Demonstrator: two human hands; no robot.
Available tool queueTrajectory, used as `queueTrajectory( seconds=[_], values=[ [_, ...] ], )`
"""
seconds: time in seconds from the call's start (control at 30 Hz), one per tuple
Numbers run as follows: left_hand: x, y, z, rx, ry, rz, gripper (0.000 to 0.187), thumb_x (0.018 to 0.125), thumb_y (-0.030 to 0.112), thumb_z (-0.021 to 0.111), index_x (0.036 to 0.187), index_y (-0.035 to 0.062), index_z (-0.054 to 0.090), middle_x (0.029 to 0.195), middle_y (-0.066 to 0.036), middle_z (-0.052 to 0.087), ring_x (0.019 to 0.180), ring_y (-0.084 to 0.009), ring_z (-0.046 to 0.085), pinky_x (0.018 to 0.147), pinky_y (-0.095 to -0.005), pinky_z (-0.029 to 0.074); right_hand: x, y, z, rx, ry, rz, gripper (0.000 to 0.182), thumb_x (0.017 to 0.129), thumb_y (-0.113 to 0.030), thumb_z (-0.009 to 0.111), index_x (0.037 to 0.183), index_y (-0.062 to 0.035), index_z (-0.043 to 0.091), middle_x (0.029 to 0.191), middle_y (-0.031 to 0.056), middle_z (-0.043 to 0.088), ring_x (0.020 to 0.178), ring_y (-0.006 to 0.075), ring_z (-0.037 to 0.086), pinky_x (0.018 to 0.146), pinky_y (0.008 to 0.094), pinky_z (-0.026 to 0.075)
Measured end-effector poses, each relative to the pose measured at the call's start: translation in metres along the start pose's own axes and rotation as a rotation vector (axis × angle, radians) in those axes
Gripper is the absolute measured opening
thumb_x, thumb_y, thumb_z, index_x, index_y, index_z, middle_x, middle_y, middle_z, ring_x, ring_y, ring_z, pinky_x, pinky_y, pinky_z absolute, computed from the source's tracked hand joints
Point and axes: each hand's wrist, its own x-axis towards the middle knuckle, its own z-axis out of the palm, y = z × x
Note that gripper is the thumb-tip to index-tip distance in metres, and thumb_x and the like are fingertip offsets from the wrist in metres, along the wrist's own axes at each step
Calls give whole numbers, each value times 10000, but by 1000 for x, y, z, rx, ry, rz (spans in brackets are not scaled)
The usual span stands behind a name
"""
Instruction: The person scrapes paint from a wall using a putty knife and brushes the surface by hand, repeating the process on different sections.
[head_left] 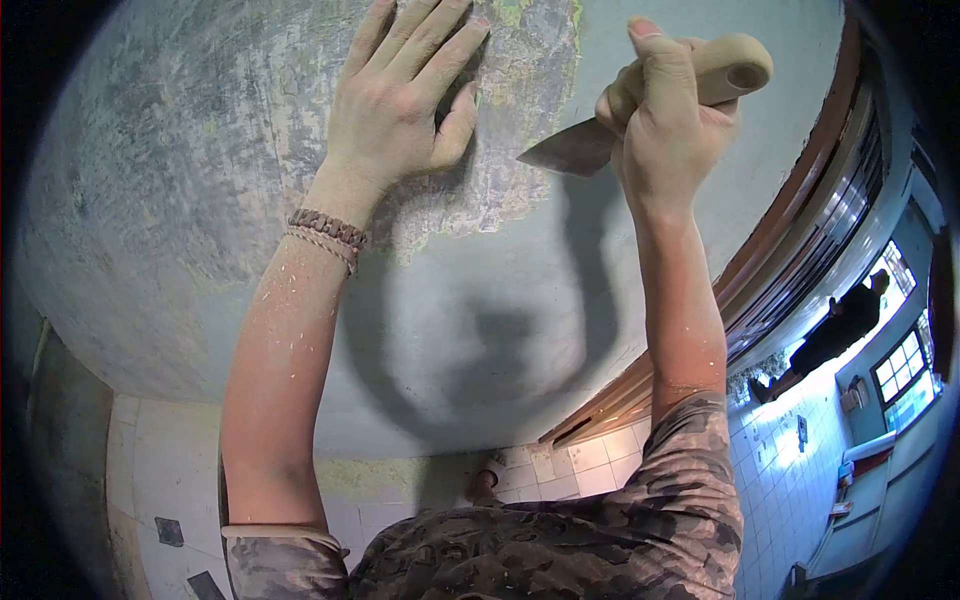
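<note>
A wall fills the upper view, with a rough, scraped grey patch (pixel 230 130) at the left and smooth pale green paint (pixel 470 350) at the right and below. My left hand (pixel 400 105) lies against the scraped patch, fingers apart, holding nothing. To its right, my right hand (pixel 670 120) is closed around the light handle (pixel 735 70) of a scraper. The scraper's dark blade (pixel 575 150) points left, its tip near the ragged edge between patch and paint. Pale specks dot my left forearm, above a braided bracelet (pixel 328 230).
Brown wooden trim (pixel 790 215) borders the wall at the right. Beyond it, a person in dark clothes (pixel 840 325) is near bright windows (pixel 905 375). Below are floor tiles (pixel 600 460) and a foot (pixel 485 485). Dark pieces (pixel 170 531) lie on the lower-left floor.
</note>
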Motion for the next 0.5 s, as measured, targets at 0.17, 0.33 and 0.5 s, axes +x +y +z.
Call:
queueTrajectory(
  seconds=[0.17, 0.33, 0.5],
  values=[
    [-1, -1, 1, 7, 9, -1, 488, 818, 234, 583, 1242, -3, 631, 1362, -234, 580, 1339, -385, 500, 1174, -534, 291, 7, -3, -7, -84, 96, -113, 92, 935, -99, 662, 867, -46, 628, 591, 6, 507, 439, 103, 489, 407, 275, 407],
    [-2, 0, 2, 2, 11, 2, 486, 820, 239, 581, 1240, -1, 633, 1360, -233, 581, 1338, -386, 502, 1173, -538, 292, -3, -7, -3, -134, -30, -152, 95, 937, -102, 651, 869, -44, 622, 579, 9, 494, 435, 94, 471, 397, 272, 389],
    [-1, -1, 1, 9, 13, 11, 485, 816, 234, 585, 1236, -3, 637, 1356, -232, 585, 1336, -387, 503, 1173, -540, 293, -15, 2, -1, -67, -89, -48, 147, 950, -103, 645, 816, -79, 587, 577, -2, 490, 438, 80, 458, 394, 264, 374]
  ],
)
